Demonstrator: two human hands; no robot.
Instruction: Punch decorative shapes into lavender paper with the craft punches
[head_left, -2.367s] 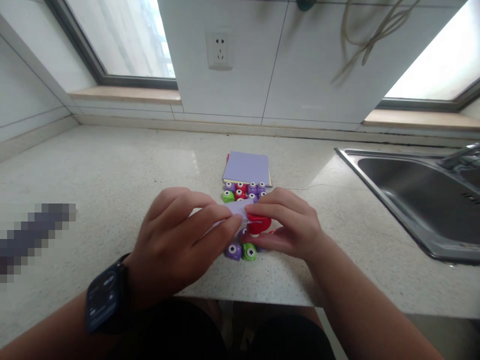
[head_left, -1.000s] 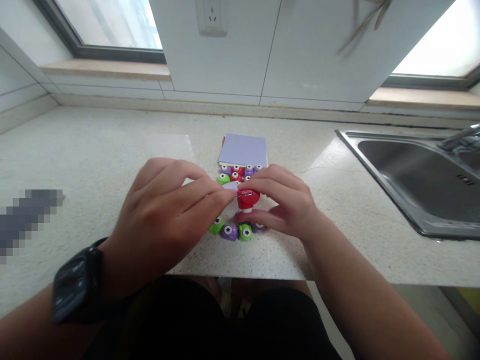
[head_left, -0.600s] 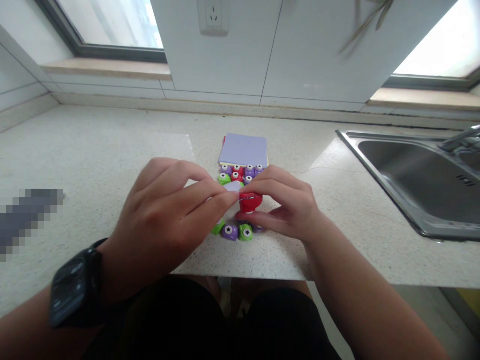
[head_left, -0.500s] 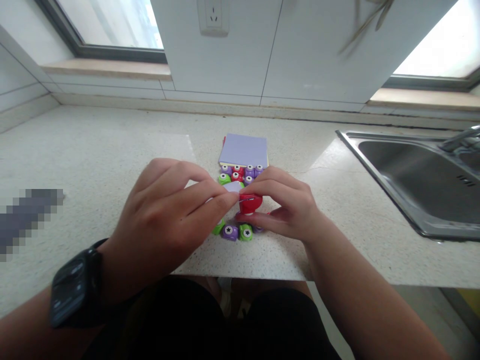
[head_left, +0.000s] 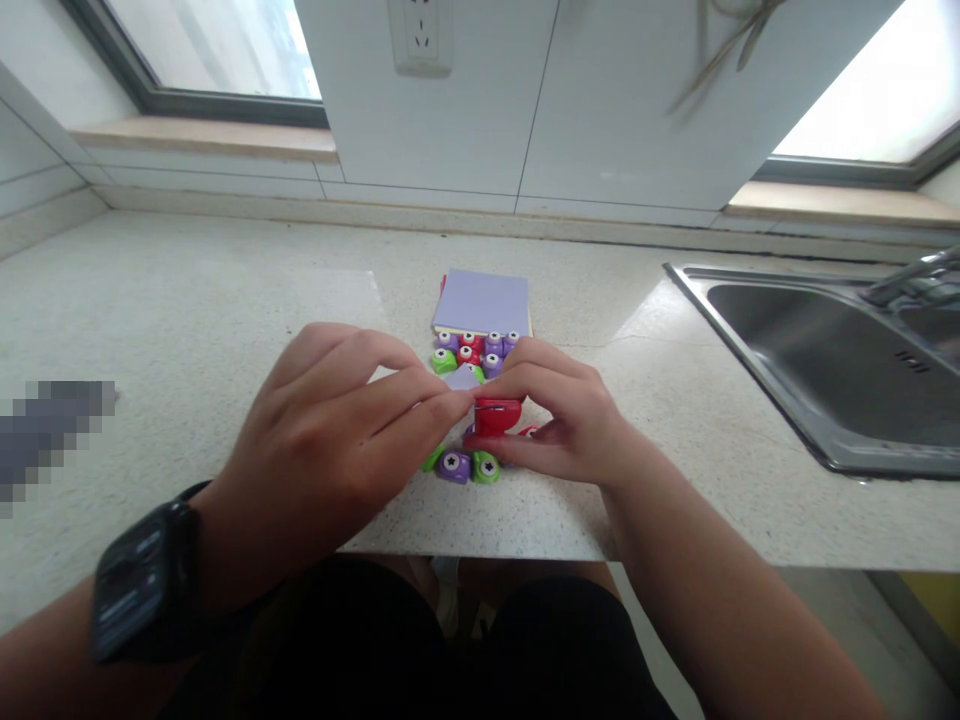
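Note:
My right hand (head_left: 559, 410) is closed round a red craft punch (head_left: 498, 416), fingers on top and thumb below, with its slot side toward me. My left hand (head_left: 352, 420) pinches a pale purple piece of paper (head_left: 463, 378) close to the punch's left side. How far the paper sits in the slot cannot be made out behind my fingertips. Behind my hands stand several small punches in purple, red and green, such as a green one (head_left: 444, 360). Nearer to me are a purple punch (head_left: 454, 466) and another green punch (head_left: 486, 467). My hands partly hide others.
A stack of coloured paper (head_left: 484, 300), purple sheet on top, lies behind the punches on the speckled counter (head_left: 225, 290). To the right is a steel sink (head_left: 795, 380) with a tap (head_left: 915, 275). A blurred-out dark object (head_left: 52, 430) lies at the far left.
The red punch has tilted in my right hand, so more of its slotted side faces me. My left hand keeps its pinch on the paper. The whole view has shifted slightly.

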